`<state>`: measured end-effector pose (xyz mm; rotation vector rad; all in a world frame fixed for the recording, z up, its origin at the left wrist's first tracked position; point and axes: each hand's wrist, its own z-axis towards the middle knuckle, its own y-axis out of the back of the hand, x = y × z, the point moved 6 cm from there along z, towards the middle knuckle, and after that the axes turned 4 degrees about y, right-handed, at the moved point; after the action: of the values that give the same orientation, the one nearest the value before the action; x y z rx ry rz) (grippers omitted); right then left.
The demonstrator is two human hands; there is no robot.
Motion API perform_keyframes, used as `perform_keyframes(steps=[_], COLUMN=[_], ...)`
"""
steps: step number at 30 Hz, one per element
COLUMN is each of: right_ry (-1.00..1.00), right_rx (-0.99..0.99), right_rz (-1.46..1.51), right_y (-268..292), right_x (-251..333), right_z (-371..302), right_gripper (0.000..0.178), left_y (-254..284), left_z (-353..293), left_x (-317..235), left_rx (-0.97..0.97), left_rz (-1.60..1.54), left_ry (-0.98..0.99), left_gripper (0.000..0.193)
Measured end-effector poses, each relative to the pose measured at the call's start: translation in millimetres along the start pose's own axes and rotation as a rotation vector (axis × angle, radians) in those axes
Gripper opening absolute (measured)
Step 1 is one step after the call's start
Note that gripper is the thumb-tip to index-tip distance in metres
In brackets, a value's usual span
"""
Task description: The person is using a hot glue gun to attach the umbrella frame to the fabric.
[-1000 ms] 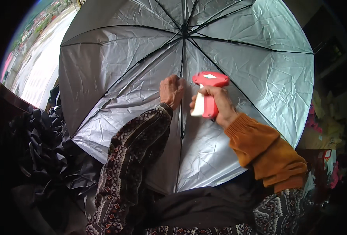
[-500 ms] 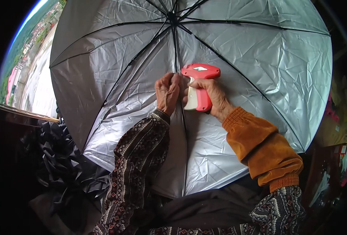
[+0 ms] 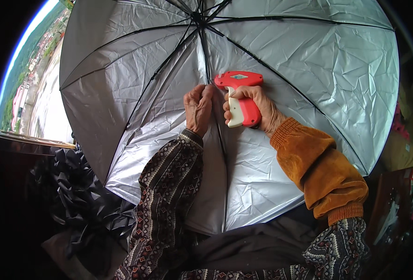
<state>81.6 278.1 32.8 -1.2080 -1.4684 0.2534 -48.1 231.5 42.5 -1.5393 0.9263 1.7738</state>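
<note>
A red-and-white pistol-shaped tool (image 3: 252, 80) sits inside the right grip (image 3: 262, 103), which is clenched around its handle, the fingers wrapped over the pale trigger and the red top showing above the knuckles. The tool's nose points left, just beside the fingertips of the left grip (image 3: 198, 108); whether the two touch cannot be told. The left grip is bunched, thumb and fingers drawn together on the umbrella (image 3: 253, 172) at one dark rib (image 3: 225, 168); whether rib or cloth is pinched is hidden. The umbrella, open with its silvery, creased inner side toward the wearer, spreads behind both grips and well out to either side of them. Its black hub (image 3: 197, 17), where the ribs meet, stands above the left grip. Below the right grip, an orange cover (image 3: 320, 168) with gathered ends encases the forearm; below the left grip runs a dark patterned sleeve (image 3: 169, 182). Dark fabric (image 3: 258, 247) lies lower down, between the two forearms. Crumpled black cloth (image 3: 80, 196) is heaped to the lower left of the left grip, and farther left, an outdoor view (image 3: 43, 107) shows green slopes and buildings beside a bright, pale expanse.
</note>
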Motion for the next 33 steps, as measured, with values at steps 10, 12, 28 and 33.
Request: perform_keyframes(steps=[10, 12, 28, 33], right_ry=[0.029, 0.03, 0.054, -0.035], right_rx=[-0.009, -0.048, -0.12, -0.094], right_rz=[-0.015, -0.066, -0.414, -0.396], right_y=[0.5, -2.5, -2.8, -13.3], right_x=[-1.0, -1.0, 4.5, -9.4], right_z=[6.5, 2.9, 7.9, -57.7], right_gripper=[0.027, 0.026, 0.012, 0.022], left_y=[0.5, 1.2, 7.4, 24.0], left_z=[3.0, 2.4, 2.9, 1.2], left_x=[1.5, 0.9, -0.7, -3.3], left_rx=[0.04, 0.045, 0.006, -0.042], left_rz=[0.023, 0.037, 0.262, 0.484], left_ry=[0.007, -0.003, -0.165, -0.353], left_gripper=[0.027, 0.028, 0.028, 0.022])
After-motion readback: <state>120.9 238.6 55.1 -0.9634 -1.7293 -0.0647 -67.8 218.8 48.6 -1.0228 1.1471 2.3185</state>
